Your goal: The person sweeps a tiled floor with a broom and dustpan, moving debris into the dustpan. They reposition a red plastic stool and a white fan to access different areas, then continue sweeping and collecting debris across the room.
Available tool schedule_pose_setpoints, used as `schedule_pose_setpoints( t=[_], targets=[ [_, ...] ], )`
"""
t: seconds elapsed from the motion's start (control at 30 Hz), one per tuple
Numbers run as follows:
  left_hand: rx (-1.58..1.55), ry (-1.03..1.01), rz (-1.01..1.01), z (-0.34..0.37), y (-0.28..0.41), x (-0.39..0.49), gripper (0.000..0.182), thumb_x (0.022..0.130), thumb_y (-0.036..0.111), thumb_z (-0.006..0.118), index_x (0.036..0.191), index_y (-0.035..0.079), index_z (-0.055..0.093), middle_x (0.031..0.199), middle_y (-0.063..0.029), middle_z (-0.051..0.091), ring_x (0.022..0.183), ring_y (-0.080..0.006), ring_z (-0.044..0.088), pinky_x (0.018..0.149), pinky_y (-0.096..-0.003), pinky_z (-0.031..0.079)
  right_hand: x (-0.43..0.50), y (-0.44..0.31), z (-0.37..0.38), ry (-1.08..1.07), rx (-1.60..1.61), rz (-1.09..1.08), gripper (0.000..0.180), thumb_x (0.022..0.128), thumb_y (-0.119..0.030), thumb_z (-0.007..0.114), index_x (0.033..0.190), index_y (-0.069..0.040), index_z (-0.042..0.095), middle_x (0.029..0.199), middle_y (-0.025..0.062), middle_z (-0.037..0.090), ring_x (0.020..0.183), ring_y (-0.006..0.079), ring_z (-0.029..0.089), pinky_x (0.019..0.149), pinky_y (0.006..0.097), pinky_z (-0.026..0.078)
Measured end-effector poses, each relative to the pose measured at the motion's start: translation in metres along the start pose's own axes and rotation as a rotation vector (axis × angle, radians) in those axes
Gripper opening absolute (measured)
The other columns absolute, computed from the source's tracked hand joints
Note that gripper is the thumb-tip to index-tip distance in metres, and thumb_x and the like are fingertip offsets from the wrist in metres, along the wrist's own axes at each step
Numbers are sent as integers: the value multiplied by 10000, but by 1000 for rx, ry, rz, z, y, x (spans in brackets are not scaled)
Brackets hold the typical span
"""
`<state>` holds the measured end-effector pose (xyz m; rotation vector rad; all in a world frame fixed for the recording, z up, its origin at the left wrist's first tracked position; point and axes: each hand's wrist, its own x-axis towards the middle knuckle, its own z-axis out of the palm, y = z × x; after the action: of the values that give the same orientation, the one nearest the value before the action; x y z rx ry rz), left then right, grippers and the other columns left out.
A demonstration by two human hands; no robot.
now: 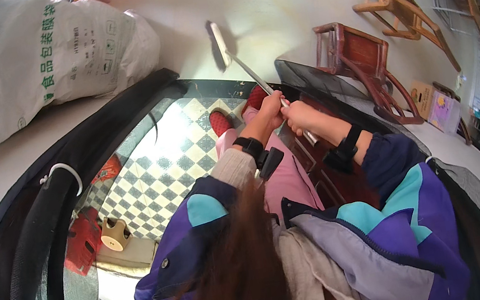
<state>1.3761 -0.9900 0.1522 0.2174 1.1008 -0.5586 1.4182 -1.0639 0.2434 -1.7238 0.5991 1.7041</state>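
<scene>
Both of my hands are wrapped around the metal handle (255,75) of a long-handled broom. My left hand (270,109) grips it a little ahead of my right hand (301,115), and the two nearly touch. The handle's lower end pokes out past my right hand. Away from me, the broom head (220,44), pale with dark bristles, rests on the light floor beyond the doorway threshold (217,89). My red slippers (220,122) stand just inside that threshold, on checkered tiles.
Black-edged mesh curtains (121,102) hang on both sides of the doorway, the left one tied with a white loop (67,169). Outside lie a big white printed sack (63,55), a red wooden chair (358,51) and a lighter wooden chair (397,5). A tan stool (116,238) stands inside at left.
</scene>
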Motion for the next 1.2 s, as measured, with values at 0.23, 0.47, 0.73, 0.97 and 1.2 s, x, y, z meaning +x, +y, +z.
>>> schedule_pose_setpoints(
  t=[0.23,0.47,0.73,0.97,1.2],
  targets=[
    [38,35,182,19,-10,-66,260,879,285,447,822,31,451,620,-81,501,618,-246,554,556,-348,460,-57,-9,1,-108,111,61,193,826,-231,405,790,-45,441,512,2,377,353,115,360,314,267,322],
    [301,382,-15,-57,-51,-82,199,836,227,468,861,30,481,640,-74,484,492,-184,473,406,-318,392,-44,36,32,-572,554,437,212,850,-274,377,718,-109,398,490,-66,275,352,33,248,304,192,220],
    [652,661,-26,-189,-100,-24,301,849,274,414,740,25,542,672,-93,554,616,-279,549,544,-405,434,68,91,87,-709,263,365,198,832,-231,415,717,-71,435,514,-27,381,372,72,321,329,225,261],
    [-144,157,-59,-97,-59,18,180,834,205,423,854,44,503,728,-107,539,609,-222,532,531,-345,456,78,44,15,-369,11,48,181,811,-205,469,722,-48,476,555,3,448,415,114,387,370,259,315],
    [-8,-59,109,64,-4,32,194,873,234,439,798,55,450,655,-73,489,605,-199,492,599,-340,437,3,-11,-85,44,83,-99,192,818,-189,454,669,-71,427,544,-9,413,366,79,353,329,230,293]
  ],
)
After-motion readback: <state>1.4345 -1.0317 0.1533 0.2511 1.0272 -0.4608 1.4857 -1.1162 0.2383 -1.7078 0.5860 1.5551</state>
